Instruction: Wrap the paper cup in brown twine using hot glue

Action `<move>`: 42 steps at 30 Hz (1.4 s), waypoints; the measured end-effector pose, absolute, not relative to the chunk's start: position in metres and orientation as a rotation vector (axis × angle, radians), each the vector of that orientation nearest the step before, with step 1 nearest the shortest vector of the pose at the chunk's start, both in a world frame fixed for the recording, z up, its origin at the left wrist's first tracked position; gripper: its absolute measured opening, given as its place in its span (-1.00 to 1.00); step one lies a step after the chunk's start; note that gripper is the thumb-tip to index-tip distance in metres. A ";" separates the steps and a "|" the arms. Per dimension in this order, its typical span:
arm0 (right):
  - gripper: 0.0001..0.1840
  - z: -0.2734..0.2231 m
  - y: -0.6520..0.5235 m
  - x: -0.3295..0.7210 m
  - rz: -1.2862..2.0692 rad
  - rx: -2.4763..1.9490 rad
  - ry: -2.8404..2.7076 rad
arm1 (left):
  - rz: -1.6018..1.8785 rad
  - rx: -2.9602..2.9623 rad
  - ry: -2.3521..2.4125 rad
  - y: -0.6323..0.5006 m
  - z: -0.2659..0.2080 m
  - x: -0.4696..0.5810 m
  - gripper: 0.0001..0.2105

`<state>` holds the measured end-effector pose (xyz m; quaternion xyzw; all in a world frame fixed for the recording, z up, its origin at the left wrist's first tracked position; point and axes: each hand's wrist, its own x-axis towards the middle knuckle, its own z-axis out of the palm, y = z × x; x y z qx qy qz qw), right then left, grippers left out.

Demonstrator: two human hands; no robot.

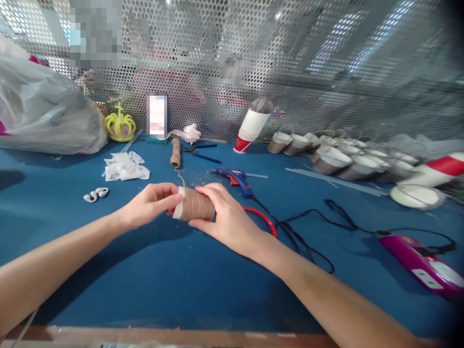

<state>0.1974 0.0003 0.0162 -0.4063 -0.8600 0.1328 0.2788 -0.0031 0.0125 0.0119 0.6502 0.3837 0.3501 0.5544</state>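
Between my two hands a paper cup point(197, 205) lies on its side in the air, most of its wall wound with brown twine and a white band bare at the left end. My left hand point(154, 203) pinches that white end, fingers partly hidden inside or behind it. The right hand point(224, 215) wraps round the other end, thumb below and fingers on top. From the cup a strand runs up to a twine roll point(175, 153) on the table. Just beyond my right hand lies a blue glue gun point(235, 177) with a red trigger.
Pliers point(203, 153) lie behind the glue gun. A leaning stack of paper cups point(252, 126) and several twine-wrapped cups point(331, 159) stand at the back right. Black cable runs to a purple power strip point(416, 263). White lace point(126, 166), a yellow crown point(120, 126) and a plastic bag point(47, 106) are left.
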 end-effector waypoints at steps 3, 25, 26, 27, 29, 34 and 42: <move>-0.41 0.011 -0.003 0.196 0.244 -1.083 -2.333 | 0.817 1.491 0.899 0.012 0.011 -0.003 -0.76; -0.43 0.003 -0.009 0.191 0.457 -1.130 -2.335 | 0.729 1.568 1.134 0.008 0.010 0.002 -0.60; -0.44 0.004 -0.009 0.191 0.454 -1.127 -2.334 | 0.739 1.559 1.145 0.008 0.010 0.002 -0.58; -0.45 0.005 -0.009 0.191 0.446 -1.123 -2.334 | 0.741 1.548 1.144 0.008 0.011 0.002 -0.56; -0.47 0.006 -0.010 0.190 0.425 -1.114 -2.345 | 0.731 1.544 1.153 0.008 0.012 0.002 -0.55; -0.48 0.006 -0.013 0.187 0.392 -1.082 -2.379 | 0.668 1.651 1.170 0.006 0.018 0.004 -0.61; -0.63 0.028 0.030 0.226 0.326 -1.501 -2.053 | 0.657 1.733 1.234 0.007 0.022 -0.001 -0.64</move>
